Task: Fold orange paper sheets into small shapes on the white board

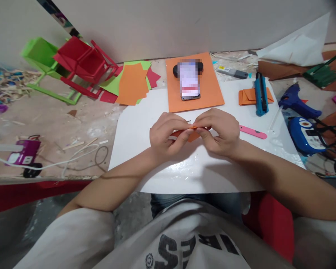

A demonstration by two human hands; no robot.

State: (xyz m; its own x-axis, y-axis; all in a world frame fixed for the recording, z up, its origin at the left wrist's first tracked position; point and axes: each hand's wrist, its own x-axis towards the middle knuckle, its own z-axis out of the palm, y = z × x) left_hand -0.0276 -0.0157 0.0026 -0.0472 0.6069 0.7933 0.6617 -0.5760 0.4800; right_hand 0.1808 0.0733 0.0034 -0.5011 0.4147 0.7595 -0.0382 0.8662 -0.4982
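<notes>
Pinching folded orange paper [190, 133] between both hands, left hand [165, 136], right hand [220, 130], above white sheet [190, 172].

Between your fingertips [181, 139] you held a small orange paper piece [194, 136]. Under your fingers lay a glossy white sheet [134, 123]. Just beyond them was a plain orange sheet [210, 89], of the same tone as the piece. To the right of your right hand [220, 130] fingers lay a pink stick [253, 132], and farther that way a blue and black cutter [260, 93] and a dark blue glue gun [295, 101]. Far left of your left hand [165, 134] fingers stood a red model chair [84, 63] and a bright green one [42, 52].
</notes>
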